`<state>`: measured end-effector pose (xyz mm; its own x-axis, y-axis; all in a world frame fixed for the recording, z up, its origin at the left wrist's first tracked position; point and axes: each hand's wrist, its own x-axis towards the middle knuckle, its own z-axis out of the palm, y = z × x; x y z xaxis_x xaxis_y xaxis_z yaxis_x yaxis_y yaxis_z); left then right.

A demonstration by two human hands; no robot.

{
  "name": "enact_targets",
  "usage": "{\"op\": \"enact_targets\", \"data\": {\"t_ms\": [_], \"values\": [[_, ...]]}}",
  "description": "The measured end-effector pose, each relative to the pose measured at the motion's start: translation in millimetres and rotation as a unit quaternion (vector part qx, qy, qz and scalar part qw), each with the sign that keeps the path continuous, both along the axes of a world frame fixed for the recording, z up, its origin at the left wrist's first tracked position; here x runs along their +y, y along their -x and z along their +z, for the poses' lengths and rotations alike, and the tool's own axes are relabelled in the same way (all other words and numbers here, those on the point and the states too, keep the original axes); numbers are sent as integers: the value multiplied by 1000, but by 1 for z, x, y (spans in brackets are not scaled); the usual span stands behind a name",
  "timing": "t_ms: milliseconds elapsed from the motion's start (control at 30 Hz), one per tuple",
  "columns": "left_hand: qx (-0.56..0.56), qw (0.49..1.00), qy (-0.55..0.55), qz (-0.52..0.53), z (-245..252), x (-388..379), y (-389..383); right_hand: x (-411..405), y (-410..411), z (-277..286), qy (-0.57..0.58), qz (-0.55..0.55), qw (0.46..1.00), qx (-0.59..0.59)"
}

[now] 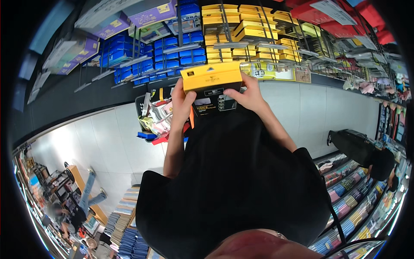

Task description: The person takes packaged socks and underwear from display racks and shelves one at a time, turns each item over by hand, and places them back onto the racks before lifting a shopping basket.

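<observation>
Between both hands, in front of my chest, is a black and yellow cardboard box of men's underwear (212,82). Its yellow top end faces the shelf, and the black front with printing is turned up to me. My left hand (182,98) grips the left edge with the thumb on the front. On the right edge, my right hand (247,94) holds the box, thumb also over the front. Just beyond it hang rows of yellow boxes (255,32) on metal display hooks. How many boxes are in my hands cannot be told.
A basket (139,106) heaped with packaged goods stands left of my arm. Blue boxes (165,53) and purple boxes (150,13) fill the left display; red packages (326,19) hang right. Folded clothes (129,239) lie behind. People (383,163) are at both sides, one beside a dark cart or bag.
</observation>
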<state>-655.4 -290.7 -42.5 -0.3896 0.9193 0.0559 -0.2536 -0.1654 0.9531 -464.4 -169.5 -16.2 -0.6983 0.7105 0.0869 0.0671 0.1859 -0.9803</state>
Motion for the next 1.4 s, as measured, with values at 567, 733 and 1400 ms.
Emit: {"op": "enact_targets", "data": {"t_ms": [567,733,1400], "values": [[-289,957,16,20,28,-33,-16,-3,45,33,187,63,975,98],[-280,957,46,55,25,-37,-16,-7,45,21,205,70,974,60],[-67,984,61,153,39,-37,-42,-20,21,22,48,-14,998,-28]]}}
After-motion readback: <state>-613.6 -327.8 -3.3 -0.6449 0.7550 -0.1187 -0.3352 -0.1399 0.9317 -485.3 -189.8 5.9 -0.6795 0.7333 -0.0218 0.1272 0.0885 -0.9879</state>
